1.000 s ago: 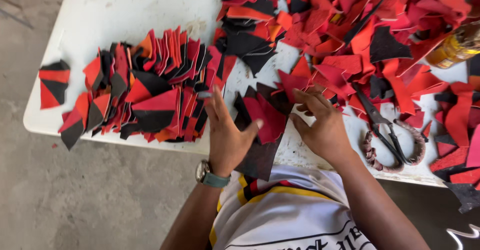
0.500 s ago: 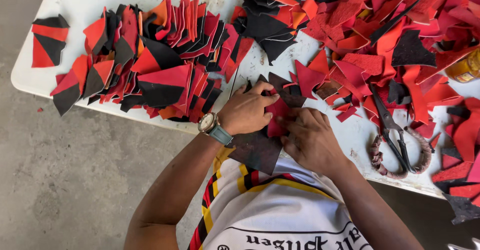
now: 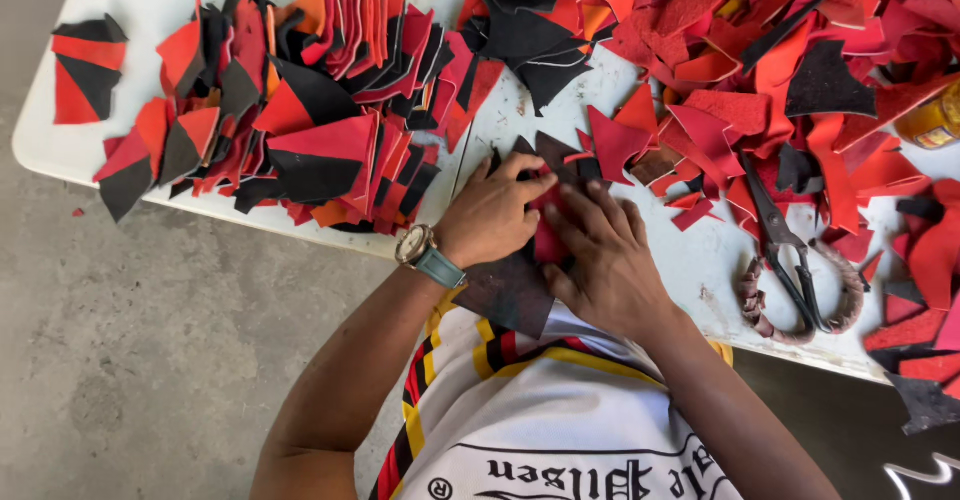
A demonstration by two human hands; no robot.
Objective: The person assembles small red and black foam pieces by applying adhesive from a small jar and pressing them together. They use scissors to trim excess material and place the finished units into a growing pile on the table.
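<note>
Both hands, left hand (image 3: 490, 222) and right hand (image 3: 600, 260), press flat on a dark leather piece (image 3: 510, 295) overhanging the worktop (image 3: 700, 260); neither grip closes, so it could slip.

We see just one package — a small amber-yellow bottle or jar (image 3: 935, 120) at the right edge of the white table (image 3: 160, 0), cut off by the frame and half-ringed by red scraps; its label is too blurred to tell.
</note>
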